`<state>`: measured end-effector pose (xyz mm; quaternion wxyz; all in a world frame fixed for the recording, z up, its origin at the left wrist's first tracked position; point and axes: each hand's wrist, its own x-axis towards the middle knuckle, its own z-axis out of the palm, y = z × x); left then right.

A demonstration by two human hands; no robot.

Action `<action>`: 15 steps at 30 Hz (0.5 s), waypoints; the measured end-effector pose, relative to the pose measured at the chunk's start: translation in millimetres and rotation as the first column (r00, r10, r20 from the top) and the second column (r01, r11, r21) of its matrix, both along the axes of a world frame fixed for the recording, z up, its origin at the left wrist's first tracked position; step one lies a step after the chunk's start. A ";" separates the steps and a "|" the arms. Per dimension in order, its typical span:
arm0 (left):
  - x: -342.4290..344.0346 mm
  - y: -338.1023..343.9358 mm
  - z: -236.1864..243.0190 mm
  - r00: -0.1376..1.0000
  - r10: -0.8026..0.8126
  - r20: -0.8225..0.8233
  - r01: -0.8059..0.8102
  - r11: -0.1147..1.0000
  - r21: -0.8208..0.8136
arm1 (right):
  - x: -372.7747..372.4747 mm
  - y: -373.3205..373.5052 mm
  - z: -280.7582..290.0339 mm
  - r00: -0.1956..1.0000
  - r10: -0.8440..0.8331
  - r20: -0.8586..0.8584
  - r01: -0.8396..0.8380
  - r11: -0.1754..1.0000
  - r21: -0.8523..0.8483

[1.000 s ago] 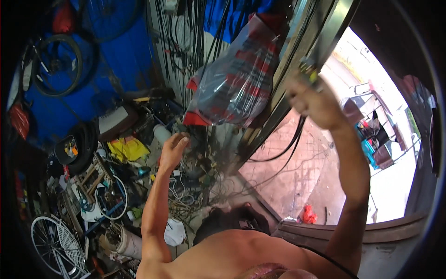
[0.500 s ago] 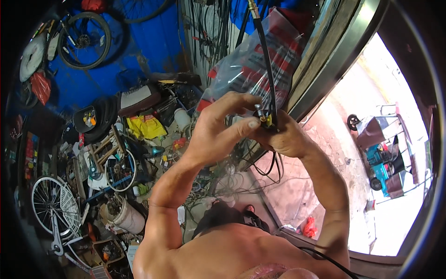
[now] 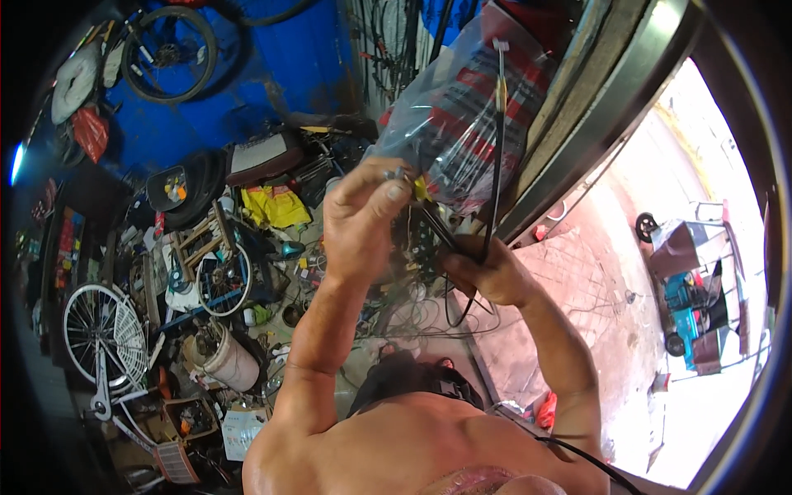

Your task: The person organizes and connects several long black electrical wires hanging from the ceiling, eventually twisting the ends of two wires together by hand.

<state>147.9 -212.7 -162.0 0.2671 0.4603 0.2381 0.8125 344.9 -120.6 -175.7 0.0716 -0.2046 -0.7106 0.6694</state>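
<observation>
A black cable (image 3: pixel 497 153) runs upward from my right hand (image 3: pixel 491 274), whose fingers are wrapped round it. Its upper end carries a brass-coloured and silver metal fitting (image 3: pixel 501 76). My left hand (image 3: pixel 363 210) is closed, pinching a small silver metal fitting (image 3: pixel 398 174) between thumb and fingers. Beside the left fingertips shows a small yellow piece (image 3: pixel 421 188). A dark length slants from there down to the right hand, and a thin black loop hangs below that hand. Exactly how these parts join is too small to tell.
Behind the hands hangs a clear plastic bag (image 3: pixel 454 115) with red and dark contents. A door frame (image 3: pixel 598 124) stands on the right, with a teal three-wheeled vehicle (image 3: pixel 683 301) outside. Bicycle parts, a white bucket (image 3: pixel 231 365) and a yellow bag (image 3: pixel 276 206) clutter the left floor.
My hands have drawn apart: the left went up and left with the small silver fitting, the right moved lower. The cable's upper end has shifted right and down, and the view has turned slightly.
</observation>
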 end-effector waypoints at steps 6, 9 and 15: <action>-3.1 1.2 6.1 0.987 0.055 0.152 -0.054 0.998 -0.010 | 3.2 -20.2 -54.0 0.991 0.023 0.135 -0.014 0.998 -0.067; 1.2 1.6 -1.6 0.988 0.079 0.133 -0.070 0.995 -0.068 | 3.6 -25.5 -65.2 0.991 0.041 0.127 -0.042 0.999 0.003; 23.4 -17.4 0.0 0.941 -0.073 0.331 0.120 0.985 -0.122 | 6.8 -39.4 -68.6 0.984 0.037 0.172 -0.052 0.995 0.082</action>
